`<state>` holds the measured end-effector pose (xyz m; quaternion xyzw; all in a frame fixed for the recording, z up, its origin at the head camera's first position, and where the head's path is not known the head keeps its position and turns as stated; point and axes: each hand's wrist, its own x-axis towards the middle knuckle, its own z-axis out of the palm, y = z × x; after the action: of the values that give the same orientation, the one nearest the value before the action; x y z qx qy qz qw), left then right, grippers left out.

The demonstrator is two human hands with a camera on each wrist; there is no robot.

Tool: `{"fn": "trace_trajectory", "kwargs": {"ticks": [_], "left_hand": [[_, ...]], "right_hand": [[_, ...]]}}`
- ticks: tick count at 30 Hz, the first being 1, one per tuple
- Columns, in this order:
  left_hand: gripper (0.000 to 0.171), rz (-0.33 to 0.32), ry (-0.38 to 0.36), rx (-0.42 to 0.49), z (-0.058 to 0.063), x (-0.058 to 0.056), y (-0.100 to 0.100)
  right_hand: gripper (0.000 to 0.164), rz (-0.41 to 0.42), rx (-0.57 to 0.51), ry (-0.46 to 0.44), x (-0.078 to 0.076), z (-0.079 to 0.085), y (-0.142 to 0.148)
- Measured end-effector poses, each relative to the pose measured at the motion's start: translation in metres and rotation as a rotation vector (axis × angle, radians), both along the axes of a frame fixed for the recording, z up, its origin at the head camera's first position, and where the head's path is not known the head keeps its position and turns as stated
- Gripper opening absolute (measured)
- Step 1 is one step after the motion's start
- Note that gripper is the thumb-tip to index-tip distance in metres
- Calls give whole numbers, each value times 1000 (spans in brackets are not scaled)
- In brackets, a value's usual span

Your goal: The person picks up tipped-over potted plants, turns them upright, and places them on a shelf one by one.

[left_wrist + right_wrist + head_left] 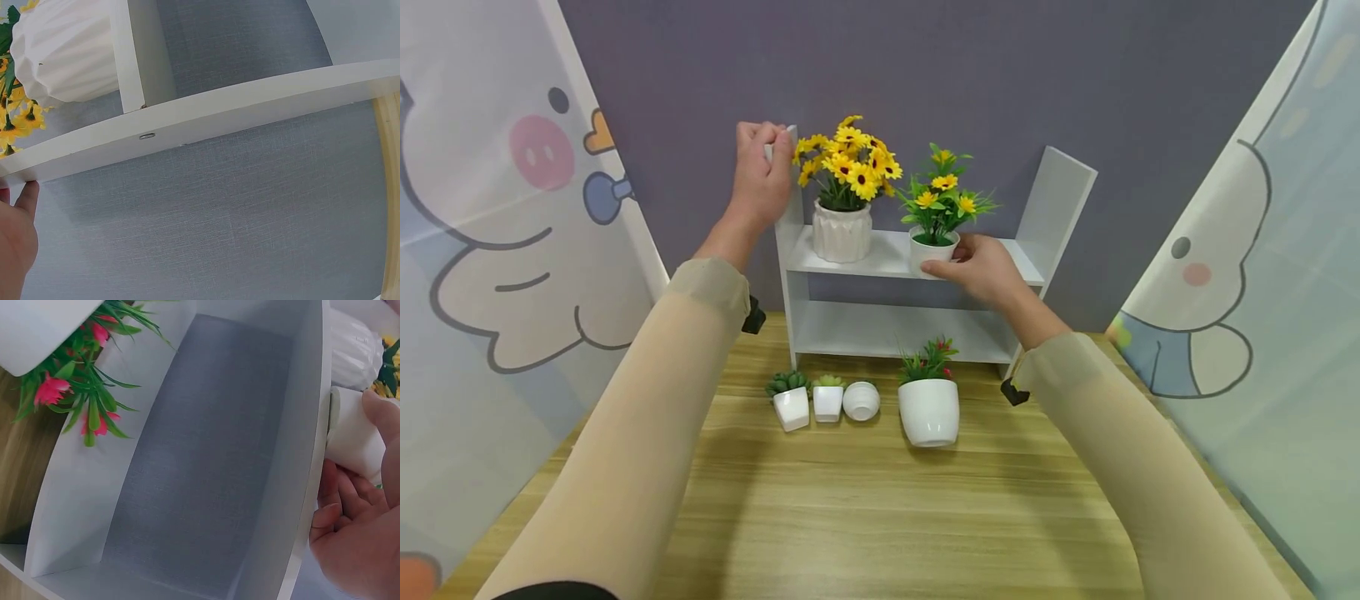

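My left hand (762, 171) grips the top of the left side panel of a white two-tier shelf (902, 329); in the left wrist view its fingers (26, 199) lie against the panel edge. On the upper board, my right hand (988, 267) holds a small white pot with yellow flowers (934, 250), thumb at the front and fingers behind. The right wrist view shows that pot (355, 434) at the board's front edge. To its left on the same board stands a ribbed white pot of yellow daisies (842, 233).
On the wooden table (925, 517) before the shelf lie a dark green succulent (792, 408), a pale green succulent (827, 402), a small round white pot (861, 402) and a larger white pot with pink flowers (929, 414). Cartoon-printed panels (512, 208) flank both sides.
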<state>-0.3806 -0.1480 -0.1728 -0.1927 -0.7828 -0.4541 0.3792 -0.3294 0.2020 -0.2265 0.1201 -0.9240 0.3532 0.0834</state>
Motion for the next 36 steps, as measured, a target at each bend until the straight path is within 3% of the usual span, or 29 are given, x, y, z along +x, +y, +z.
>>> {"fn": "trace_trajectory", "kwargs": {"ticks": [14,24,36], "left_hand": [[29,5,-15,1,-2,2,2],[28,0,-26,4,0,4,1],[27,9,-29,4,1,4,2]], "right_hand": [[68,35,-63,-50,-19,-5,1],[94,-16,-136,-70,-27,-11,-5],[84,-103,-115,-75,-26,-8,-11]]}}
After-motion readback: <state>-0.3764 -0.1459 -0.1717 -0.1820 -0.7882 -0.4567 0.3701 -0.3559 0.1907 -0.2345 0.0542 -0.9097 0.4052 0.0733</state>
